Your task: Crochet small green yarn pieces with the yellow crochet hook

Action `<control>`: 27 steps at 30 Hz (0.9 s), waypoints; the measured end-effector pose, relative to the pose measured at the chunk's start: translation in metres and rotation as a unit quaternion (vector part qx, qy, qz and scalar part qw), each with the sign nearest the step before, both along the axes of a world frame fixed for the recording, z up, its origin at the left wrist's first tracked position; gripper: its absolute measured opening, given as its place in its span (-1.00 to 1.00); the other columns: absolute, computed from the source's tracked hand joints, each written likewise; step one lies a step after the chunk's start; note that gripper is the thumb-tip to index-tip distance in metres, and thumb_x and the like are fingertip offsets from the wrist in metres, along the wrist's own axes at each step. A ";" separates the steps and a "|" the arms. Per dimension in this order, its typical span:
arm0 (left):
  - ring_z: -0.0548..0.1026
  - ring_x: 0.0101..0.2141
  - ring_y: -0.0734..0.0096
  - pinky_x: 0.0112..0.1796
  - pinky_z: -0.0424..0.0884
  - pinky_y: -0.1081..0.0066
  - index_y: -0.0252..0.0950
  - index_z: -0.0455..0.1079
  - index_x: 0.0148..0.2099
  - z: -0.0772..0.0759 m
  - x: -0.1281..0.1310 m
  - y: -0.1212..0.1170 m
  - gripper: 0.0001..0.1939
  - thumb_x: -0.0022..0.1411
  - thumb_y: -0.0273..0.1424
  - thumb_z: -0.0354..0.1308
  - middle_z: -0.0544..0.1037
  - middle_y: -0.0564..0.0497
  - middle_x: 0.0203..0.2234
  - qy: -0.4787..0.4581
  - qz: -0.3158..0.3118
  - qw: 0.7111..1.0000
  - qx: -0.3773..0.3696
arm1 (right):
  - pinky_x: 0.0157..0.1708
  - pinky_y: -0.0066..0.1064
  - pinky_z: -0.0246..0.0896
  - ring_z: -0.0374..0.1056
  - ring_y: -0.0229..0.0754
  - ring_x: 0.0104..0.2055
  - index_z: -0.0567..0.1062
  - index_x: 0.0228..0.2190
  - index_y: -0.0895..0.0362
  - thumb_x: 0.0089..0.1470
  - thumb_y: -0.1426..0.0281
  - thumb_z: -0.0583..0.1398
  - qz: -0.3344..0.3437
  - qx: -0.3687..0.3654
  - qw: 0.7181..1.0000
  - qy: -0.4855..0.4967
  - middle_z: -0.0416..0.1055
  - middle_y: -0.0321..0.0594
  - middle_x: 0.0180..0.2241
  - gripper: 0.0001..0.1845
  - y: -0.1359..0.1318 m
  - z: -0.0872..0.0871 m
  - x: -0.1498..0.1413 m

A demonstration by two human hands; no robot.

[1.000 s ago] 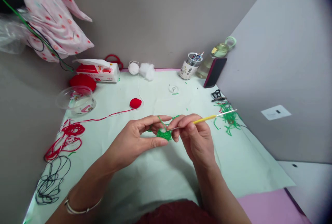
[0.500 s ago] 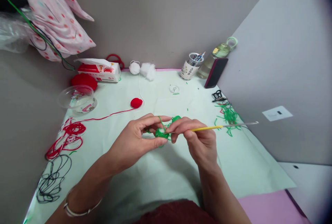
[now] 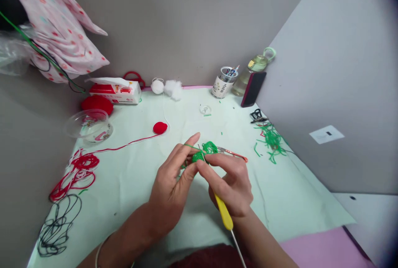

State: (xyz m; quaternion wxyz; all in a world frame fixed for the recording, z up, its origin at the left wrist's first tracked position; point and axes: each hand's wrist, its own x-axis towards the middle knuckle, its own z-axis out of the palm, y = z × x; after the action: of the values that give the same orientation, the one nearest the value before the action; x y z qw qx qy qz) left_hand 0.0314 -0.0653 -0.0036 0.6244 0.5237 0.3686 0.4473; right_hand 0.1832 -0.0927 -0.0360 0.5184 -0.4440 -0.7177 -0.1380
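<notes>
My left hand [image 3: 172, 177] pinches a small green crocheted piece [image 3: 198, 157] between thumb and fingers, its index finger raised with a green strand of yarn over it. In my right hand [image 3: 231, 183] is a crochet hook [image 3: 224, 213] with a yellow handle; its thin front end meets the green piece, and its rear metal end points down toward me. Just behind the fingers lies a loose bundle of green yarn [image 3: 210, 147]. A tool with orange handles [image 3: 236, 154] rests on the cloth beyond my right hand, partly covered by it.
Left: red yarn [image 3: 85, 162], dark cord [image 3: 59, 228], a clear plastic tub [image 3: 99, 131] and a tissue box [image 3: 124, 92]. Behind: a red ball [image 3: 160, 128] and white stuffing [image 3: 173, 89]. Right: a pen tin [image 3: 224, 83], bottle [image 3: 245, 77], phone [image 3: 254, 90] and green yarn scraps [image 3: 272, 139].
The yellow hook has swung from pointing right to pointing down toward me. My left index finger has lifted, and the orange-handled tool has come into view.
</notes>
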 end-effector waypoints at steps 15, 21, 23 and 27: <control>0.47 -0.11 0.30 0.03 0.30 0.33 -0.11 0.55 0.19 -0.006 -0.014 0.022 -0.45 0.13 -0.42 0.41 0.50 0.03 -0.22 -0.202 -0.127 0.950 -0.199 | -0.28 -0.20 0.49 0.54 -0.10 -0.26 0.68 -0.18 -0.08 0.32 0.32 0.24 0.220 -0.160 0.888 0.372 0.64 -0.22 -0.29 -0.83 0.015 0.015 0.002; 0.34 -0.36 0.40 -0.24 0.30 0.35 -0.23 0.60 0.12 -0.001 -0.016 0.028 -0.57 0.18 -0.39 0.27 0.41 0.03 -0.35 -0.183 -0.129 0.958 -0.179 | -0.38 -0.30 0.42 0.48 -0.19 -0.40 0.69 -0.23 -0.05 0.31 0.31 0.26 0.255 -0.231 0.827 0.444 0.58 -0.25 -0.36 -0.85 0.016 0.016 0.006; 0.30 -0.43 0.43 -0.31 0.28 0.35 -0.28 0.62 0.08 0.000 -0.015 0.029 -0.61 0.22 -0.37 0.23 0.40 0.03 -0.40 -0.192 -0.139 0.954 -0.184 | -0.39 -0.34 0.40 0.48 -0.22 -0.42 0.69 -0.24 -0.02 0.29 0.30 0.28 0.268 -0.246 0.807 0.465 0.56 -0.26 -0.39 -0.86 0.017 0.016 0.006; 0.36 -0.41 0.40 -0.31 0.30 0.34 -0.27 0.62 0.07 -0.002 -0.016 0.030 -0.63 0.24 -0.36 0.22 0.42 0.02 -0.38 -0.195 -0.142 0.954 -0.180 | -0.45 -0.38 0.40 0.47 -0.24 -0.45 0.68 -0.31 0.04 0.23 0.26 0.33 0.269 -0.260 0.773 0.512 0.59 -0.24 -0.39 -0.85 0.020 0.018 0.004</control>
State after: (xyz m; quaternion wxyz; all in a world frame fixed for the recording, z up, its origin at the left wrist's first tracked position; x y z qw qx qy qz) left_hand 0.0156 -0.0353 -0.0054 0.8248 0.3523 0.2357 0.3741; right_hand 0.1875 -0.0728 -0.0180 0.6903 -0.3554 -0.4445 0.4468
